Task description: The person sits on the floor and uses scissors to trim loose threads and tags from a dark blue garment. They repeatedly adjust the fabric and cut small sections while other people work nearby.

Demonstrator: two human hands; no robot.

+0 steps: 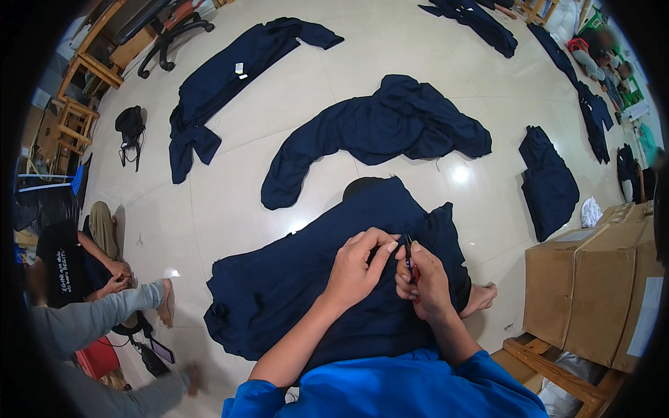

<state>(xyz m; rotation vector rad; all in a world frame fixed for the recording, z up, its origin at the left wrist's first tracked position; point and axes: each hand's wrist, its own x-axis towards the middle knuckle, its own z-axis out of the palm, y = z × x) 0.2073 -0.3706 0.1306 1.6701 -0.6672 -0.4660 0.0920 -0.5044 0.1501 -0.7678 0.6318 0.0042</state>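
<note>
A navy blue garment (308, 261) lies spread across my lap. Above its right part, my right hand (426, 279) is closed around small thread snips (409, 256) with red on the handle, their dark blades pointing up and away from me. Just left of the blades is my left hand (363, 264), thumb and forefinger brought together at the cloth. A thread or a bit of fabric between those fingertips is too small to tell.
Beyond my lap a crumpled navy garment (376, 123) lies on the tiled floor, with another (240, 73) at upper left and a folded one (549, 183) at right. Cardboard boxes (569, 287) stand close on my right. A seated person (62, 261) and other legs are at left.
</note>
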